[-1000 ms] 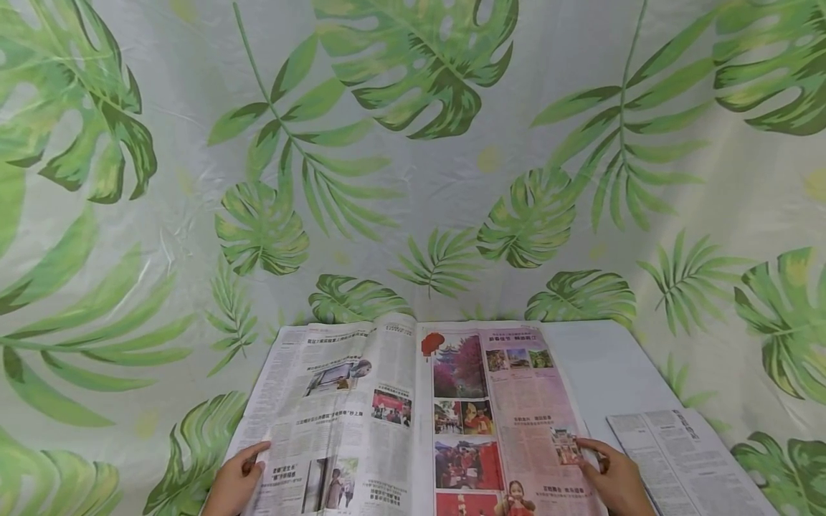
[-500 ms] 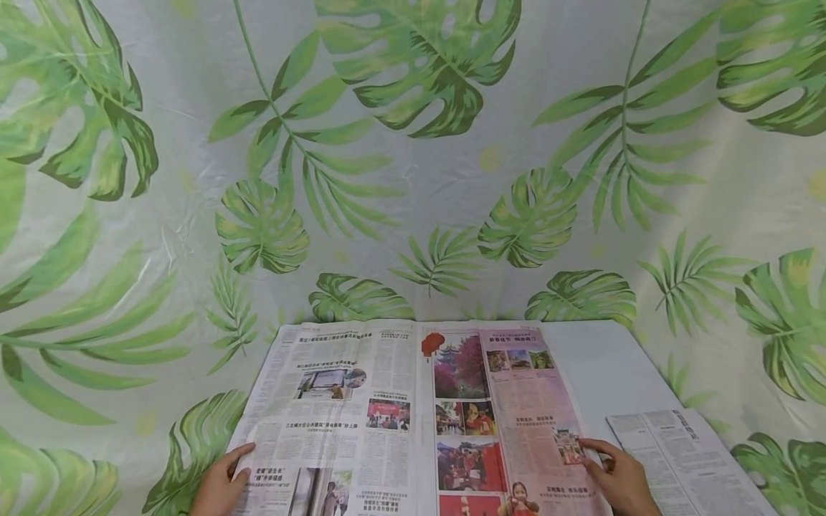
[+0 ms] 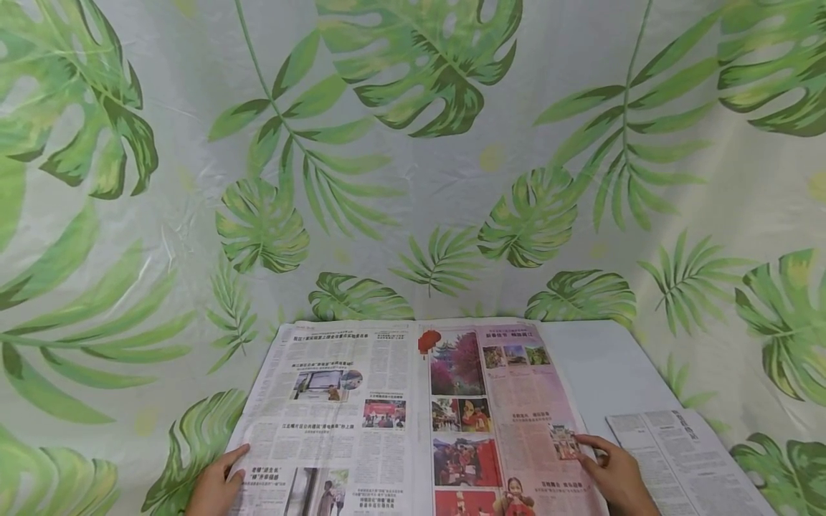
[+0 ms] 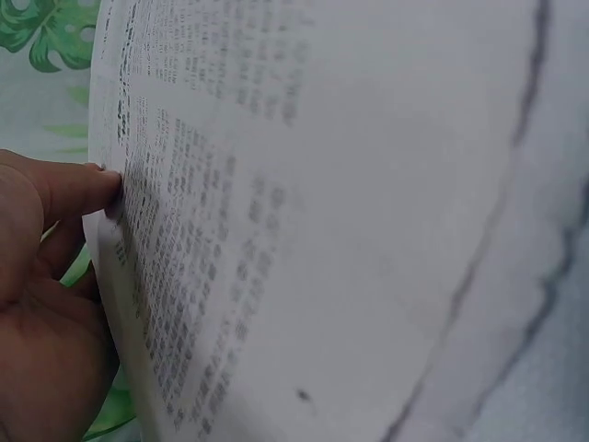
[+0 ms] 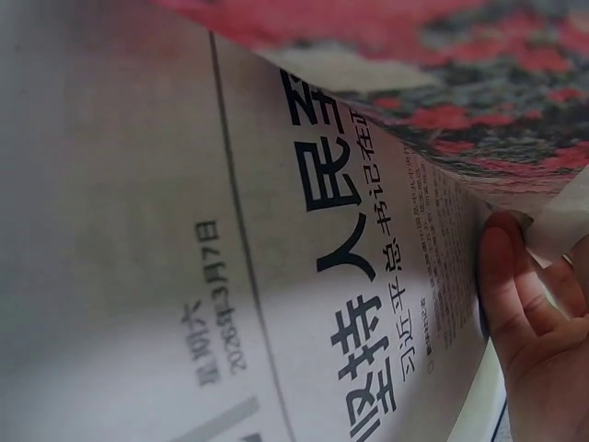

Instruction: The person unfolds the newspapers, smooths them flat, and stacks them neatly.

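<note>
Against a shiny, wrinkled, leaf-printed cover (image 3: 413,179) filling most of the frame, we hold a thin, spread newspaper (image 3: 413,423) at lower centre, left hand (image 3: 218,484) and right hand (image 3: 616,476) each pinching a side edge.

White flat top (image 3: 596,365) (tbl. or board, can't tell) w/ open newspaper (image 3: 413,416) & 2nd paper (image 3: 687,466) on R.

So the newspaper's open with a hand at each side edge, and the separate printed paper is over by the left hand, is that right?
Not quite: the separate printed paper lies by the right hand, as the head view shows. The newspaper is open, with that hand and the left hand at its side edges.
</note>
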Available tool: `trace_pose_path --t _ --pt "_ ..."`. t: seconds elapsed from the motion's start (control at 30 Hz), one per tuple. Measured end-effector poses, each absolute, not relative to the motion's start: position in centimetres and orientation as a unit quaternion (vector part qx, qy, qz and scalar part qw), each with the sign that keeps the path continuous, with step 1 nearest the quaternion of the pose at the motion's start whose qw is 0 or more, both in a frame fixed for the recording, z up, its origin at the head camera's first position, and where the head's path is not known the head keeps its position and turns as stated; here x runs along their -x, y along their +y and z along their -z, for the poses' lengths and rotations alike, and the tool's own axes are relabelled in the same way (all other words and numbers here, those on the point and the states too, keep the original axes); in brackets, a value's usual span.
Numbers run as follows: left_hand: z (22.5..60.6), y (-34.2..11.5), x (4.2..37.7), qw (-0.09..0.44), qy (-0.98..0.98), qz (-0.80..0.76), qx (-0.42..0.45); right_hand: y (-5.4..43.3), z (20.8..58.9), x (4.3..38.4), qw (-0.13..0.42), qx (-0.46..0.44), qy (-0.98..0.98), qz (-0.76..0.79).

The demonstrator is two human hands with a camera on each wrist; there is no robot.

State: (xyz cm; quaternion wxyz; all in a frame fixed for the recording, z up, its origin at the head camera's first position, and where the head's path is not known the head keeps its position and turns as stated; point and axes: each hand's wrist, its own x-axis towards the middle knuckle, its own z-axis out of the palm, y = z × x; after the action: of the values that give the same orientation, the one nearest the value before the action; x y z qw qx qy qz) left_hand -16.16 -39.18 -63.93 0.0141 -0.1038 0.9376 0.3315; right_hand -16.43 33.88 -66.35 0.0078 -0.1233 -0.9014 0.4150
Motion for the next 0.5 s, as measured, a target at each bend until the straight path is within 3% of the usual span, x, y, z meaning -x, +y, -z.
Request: trace_pose_path --t 0.5 --pt "64.42 -39.08 15.66 0.024 0.938 -0.334 0.091 33.9 66.67 16.53 0.014 0.119 -0.909 -0.399"
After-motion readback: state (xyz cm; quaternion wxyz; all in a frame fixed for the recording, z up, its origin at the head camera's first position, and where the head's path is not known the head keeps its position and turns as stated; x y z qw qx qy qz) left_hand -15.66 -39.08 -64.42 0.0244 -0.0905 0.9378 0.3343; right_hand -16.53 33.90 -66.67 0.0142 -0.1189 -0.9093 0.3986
